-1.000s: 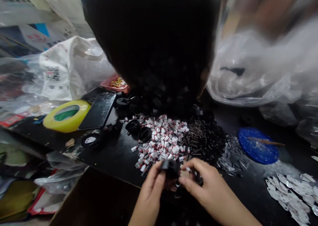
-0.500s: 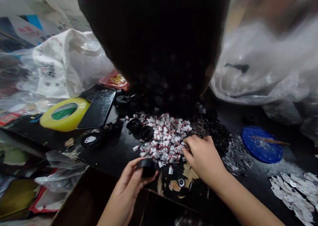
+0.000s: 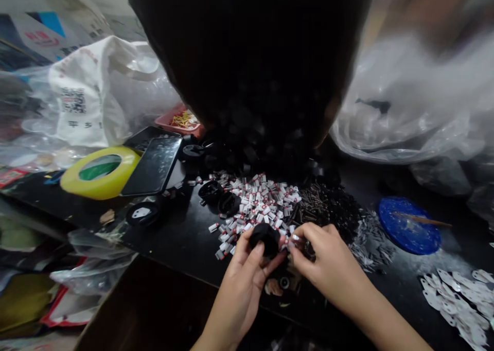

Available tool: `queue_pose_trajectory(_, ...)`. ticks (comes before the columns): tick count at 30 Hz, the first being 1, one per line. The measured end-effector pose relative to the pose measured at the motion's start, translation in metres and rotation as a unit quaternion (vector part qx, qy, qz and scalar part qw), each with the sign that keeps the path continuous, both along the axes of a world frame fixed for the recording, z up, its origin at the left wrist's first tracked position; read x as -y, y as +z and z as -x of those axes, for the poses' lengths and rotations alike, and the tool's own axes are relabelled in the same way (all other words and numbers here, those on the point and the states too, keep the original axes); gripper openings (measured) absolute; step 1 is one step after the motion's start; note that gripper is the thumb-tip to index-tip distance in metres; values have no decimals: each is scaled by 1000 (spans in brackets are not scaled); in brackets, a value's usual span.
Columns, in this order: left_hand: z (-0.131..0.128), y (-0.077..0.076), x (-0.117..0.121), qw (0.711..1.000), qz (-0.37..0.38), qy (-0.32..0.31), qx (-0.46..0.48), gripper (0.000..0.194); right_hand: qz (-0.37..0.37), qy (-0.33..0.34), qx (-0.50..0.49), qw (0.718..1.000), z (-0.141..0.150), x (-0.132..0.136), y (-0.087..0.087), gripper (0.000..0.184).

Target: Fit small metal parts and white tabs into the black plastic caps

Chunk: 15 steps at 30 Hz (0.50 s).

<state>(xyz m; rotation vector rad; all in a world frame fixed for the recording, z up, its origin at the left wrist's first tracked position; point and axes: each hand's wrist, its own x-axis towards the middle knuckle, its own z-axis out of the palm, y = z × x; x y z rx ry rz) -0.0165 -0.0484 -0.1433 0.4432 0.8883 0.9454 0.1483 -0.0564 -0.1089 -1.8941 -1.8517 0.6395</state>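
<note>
My left hand [image 3: 247, 271] is wrapped round a black round plastic housing [image 3: 265, 239], held up over the near edge of the pile. Just right of it, my right hand [image 3: 324, 256] pinches a small white-and-silver piece [image 3: 295, 237] between thumb and forefinger; its exact kind is too small to make out. The fingertips of both hands are close together. Behind them spreads a heap of small white cylinders with red rings [image 3: 266, 199]. Two more black housings [image 3: 228, 204] lie at the heap's left side.
Dark metal pins [image 3: 312, 202] and grey slivers [image 3: 370, 240] are heaped to the right, beside a blue lid [image 3: 409, 225] and white flat plates [image 3: 459, 304]. Left stand yellow tape [image 3: 77, 178] and a phone-like black slab [image 3: 154, 165]. A large black bag [image 3: 247, 57] rises behind.
My left hand has moved right and up with the black housing, to beside my right hand. My right hand has drawn back from the heap with a small piece in its fingertips.
</note>
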Motion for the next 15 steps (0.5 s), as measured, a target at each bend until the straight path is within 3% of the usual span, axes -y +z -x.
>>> queue_pose_trajectory(4, -4, 2, 1, 999, 38, -36, 2, 44, -14, -2, -42, 999, 5, 9, -4, 8)
queue_pose_trajectory(10, -1, -3, 6, 997, 7, -36, -66, 41, -7, 35, -21, 999, -6, 10, -2, 16)
queue_pose_trajectory(12, -1, -5, 9, 998, 17, -21, -63, 41, -30, 6, 58, 998, -21, -5, 3, 23)
queue_pose_trajectory(15, -6, -8, 12, 998, 36, -24, -41, 42, -26, -80, 221, 972, -45, -35, 6, 34)
